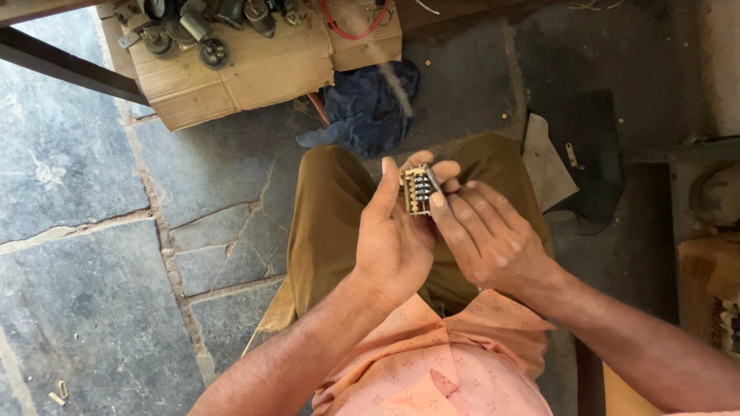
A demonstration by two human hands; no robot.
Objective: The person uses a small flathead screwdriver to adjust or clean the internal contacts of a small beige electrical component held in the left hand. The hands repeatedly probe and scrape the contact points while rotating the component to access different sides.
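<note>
Over the lap, both hands, left (393, 243) and right (486, 235), grip a small metal part (418, 192); fingers closed around it, work unfinished.

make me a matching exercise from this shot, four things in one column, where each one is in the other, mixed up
1. small counter mechanism
2. cardboard box
3. dark blue cloth
4. red wire loop

a. crumpled on the stone floor beyond the knees
b. held between left hand and right hand
c. lying on top of the box
d. on the floor, loaded with metal parts

Pairs: 1-b, 2-d, 3-a, 4-c
</note>
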